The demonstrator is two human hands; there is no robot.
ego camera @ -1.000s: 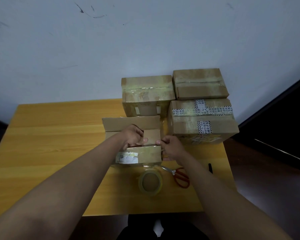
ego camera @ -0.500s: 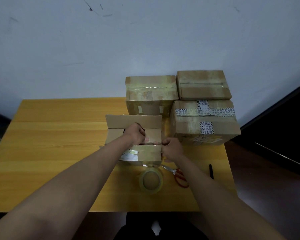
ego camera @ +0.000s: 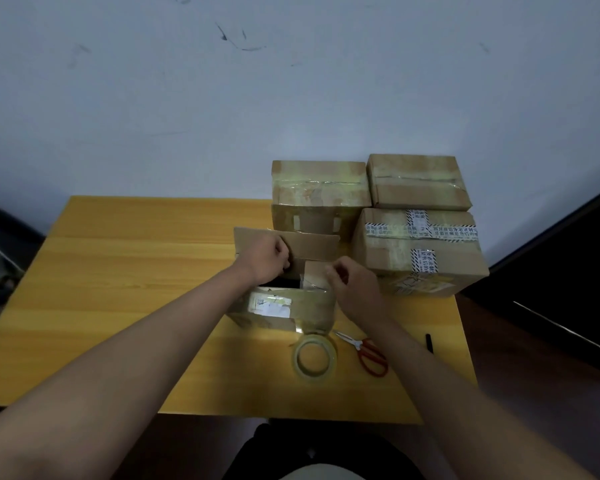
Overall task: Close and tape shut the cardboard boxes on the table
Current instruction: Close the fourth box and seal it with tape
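Observation:
A small open cardboard box [ego camera: 284, 306] sits mid-table, with its far flap [ego camera: 316, 245] standing up and a dark opening showing inside. My left hand [ego camera: 267, 259] has its fingers curled at the box's top, against the far flap; what they hold is hidden. My right hand [ego camera: 352, 287] is raised over the box's right inner flap [ego camera: 314, 271], fingertips pinching a thin strip of clear tape [ego camera: 310, 285] stuck there. A roll of clear tape [ego camera: 315, 358] lies flat just in front of the box.
Three taped boxes stand at the back right: one behind the open box [ego camera: 319, 192], one large [ego camera: 420, 251], one stacked behind it [ego camera: 416, 180]. Red-handled scissors [ego camera: 368, 351] and a black pen [ego camera: 429, 342] lie near the right front of the wooden table [ego camera: 136, 289].
Both hands have lifted off the near flaps. The right hand rose and now pinches tape over the right inner flap; the left hand moved back toward the far flap.

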